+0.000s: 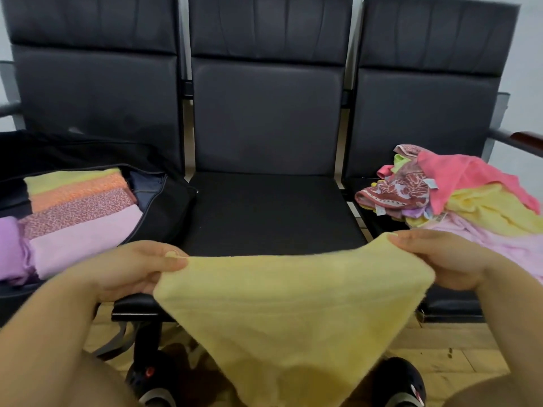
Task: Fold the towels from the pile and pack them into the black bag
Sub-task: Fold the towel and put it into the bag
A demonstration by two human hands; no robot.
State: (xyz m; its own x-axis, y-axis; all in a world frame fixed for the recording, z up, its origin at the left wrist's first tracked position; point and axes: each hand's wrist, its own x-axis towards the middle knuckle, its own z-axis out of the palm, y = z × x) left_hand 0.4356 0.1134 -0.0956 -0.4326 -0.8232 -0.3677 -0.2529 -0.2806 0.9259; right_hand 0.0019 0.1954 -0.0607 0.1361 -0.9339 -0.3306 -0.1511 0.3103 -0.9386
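A pale yellow towel (pixel 293 306) hangs stretched between my two hands in front of the middle seat. My left hand (pixel 132 268) pinches its upper left corner and my right hand (pixel 446 259) pinches its upper right corner. The lower part droops toward the floor. On the left seat lies the open black bag (pixel 164 207), with several folded towels (pixel 79 212) in it: yellow-green, orange, patterned pink, light pink and purple. On the right seat lies the loose pile of towels (pixel 470 198), pink, yellow, patterned maroon and pale pink.
A row of three dark padded seats (pixel 270 212) with high backs runs across the view. A wooden armrest (pixel 526 139) juts out at the far right. Wood floor and my dark shoes (pixel 399 383) show below the towel.
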